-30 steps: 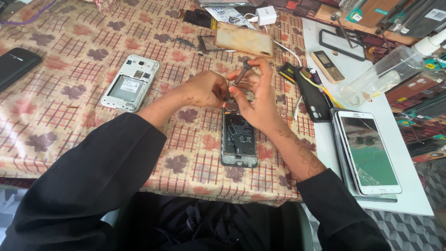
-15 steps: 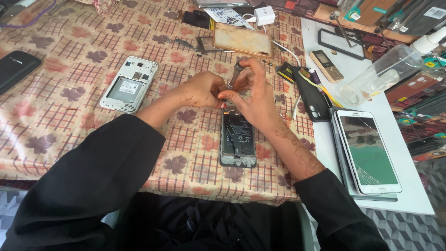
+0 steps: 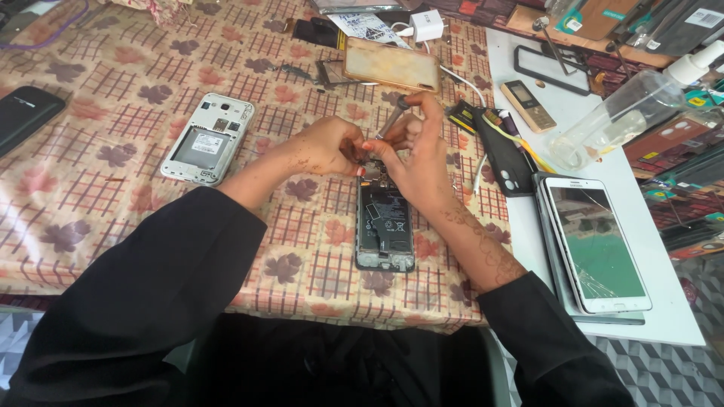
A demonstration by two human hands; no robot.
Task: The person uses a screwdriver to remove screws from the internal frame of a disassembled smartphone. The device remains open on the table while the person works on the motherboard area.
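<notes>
An opened smartphone lies back-up on the patterned tablecloth, its battery and board exposed. My right hand grips a small screwdriver, tip down at the phone's top end. My left hand rests beside it, fingers pinched at the phone's upper edge. What the left fingertips hold is hidden.
A white phone with its back off lies to the left, a dark phone at the far left. A tan phone cover, charger plug, small bar phone, clear bottle and cracked white tablet lie around.
Both hands stay at the top of the opened phone. The screwdriver's tilt has shifted slightly.
</notes>
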